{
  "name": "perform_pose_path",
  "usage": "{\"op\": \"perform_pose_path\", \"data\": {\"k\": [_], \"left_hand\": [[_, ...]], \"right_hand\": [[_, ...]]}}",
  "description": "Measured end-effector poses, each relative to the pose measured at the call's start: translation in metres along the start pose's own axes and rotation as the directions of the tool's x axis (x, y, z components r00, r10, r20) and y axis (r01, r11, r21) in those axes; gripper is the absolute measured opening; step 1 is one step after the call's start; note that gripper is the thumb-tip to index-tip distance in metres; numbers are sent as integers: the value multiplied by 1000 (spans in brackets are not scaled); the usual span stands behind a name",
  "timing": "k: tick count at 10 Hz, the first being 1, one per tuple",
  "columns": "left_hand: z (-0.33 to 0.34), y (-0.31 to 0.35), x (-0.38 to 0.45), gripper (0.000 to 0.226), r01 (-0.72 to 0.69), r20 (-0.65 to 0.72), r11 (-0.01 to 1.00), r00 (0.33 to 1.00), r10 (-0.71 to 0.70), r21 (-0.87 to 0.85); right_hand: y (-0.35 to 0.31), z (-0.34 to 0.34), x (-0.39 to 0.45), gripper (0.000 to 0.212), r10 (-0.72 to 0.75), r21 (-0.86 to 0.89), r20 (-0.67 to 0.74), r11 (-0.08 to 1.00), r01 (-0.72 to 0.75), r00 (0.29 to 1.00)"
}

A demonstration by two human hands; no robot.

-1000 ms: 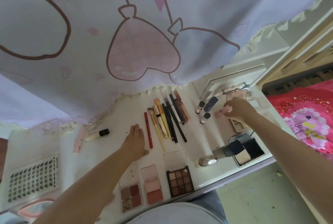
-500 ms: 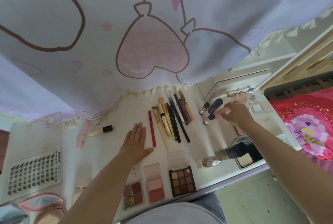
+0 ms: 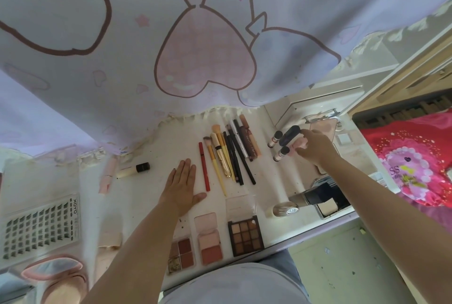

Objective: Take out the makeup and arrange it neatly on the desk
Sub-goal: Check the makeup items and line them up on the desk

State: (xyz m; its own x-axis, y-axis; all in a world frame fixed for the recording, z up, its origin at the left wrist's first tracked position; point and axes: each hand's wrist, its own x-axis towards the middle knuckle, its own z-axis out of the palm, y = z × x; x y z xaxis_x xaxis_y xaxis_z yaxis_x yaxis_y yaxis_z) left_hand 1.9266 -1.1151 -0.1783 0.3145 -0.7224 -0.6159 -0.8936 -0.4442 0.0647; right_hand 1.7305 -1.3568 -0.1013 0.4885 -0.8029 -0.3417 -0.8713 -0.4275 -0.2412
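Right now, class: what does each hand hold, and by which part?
The right hand pinches a small pink tube by its right end. The left hand lies flat on the desk, holding nothing.

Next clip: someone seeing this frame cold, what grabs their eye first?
Probably the big curtain with pink heart balloons hanging over the back of the white desk. Below it, a tidy row of brushes and pencils lies mid-desk, with three open palettes lined along the near edge. The left hand rests flat beside the red pencil, while the right hand holds a small pink item by the little tubes.
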Motion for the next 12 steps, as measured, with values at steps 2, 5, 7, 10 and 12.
{"op": "perform_pose_path", "data": {"k": [2,5,7,10,12], "left_hand": [[0,0,-2,79,-2,-11,1000,1000,2,-4],[-6,-3,-4,77,-18,-63,996,998,13,-92],[-26,-47,-19,59,102,-261,989,957,-127,-109],[-25,-96,-30,35,349,-226,937,912,-343,-15],[-26,-89,-26,34,210,-209,960,946,-248,-188]], "right_hand": [[-13,-4,-12,58,67,-49,-206,996,-78,976],[-49,5,-25,28,-122,-157,-362,985,68,924],[-139,44,-29,31,-657,-111,90,741,663,749],[-178,119,-37,42,-545,-167,544,675,719,638],[-166,119,-44,47,-511,-96,555,744,661,656]]}}
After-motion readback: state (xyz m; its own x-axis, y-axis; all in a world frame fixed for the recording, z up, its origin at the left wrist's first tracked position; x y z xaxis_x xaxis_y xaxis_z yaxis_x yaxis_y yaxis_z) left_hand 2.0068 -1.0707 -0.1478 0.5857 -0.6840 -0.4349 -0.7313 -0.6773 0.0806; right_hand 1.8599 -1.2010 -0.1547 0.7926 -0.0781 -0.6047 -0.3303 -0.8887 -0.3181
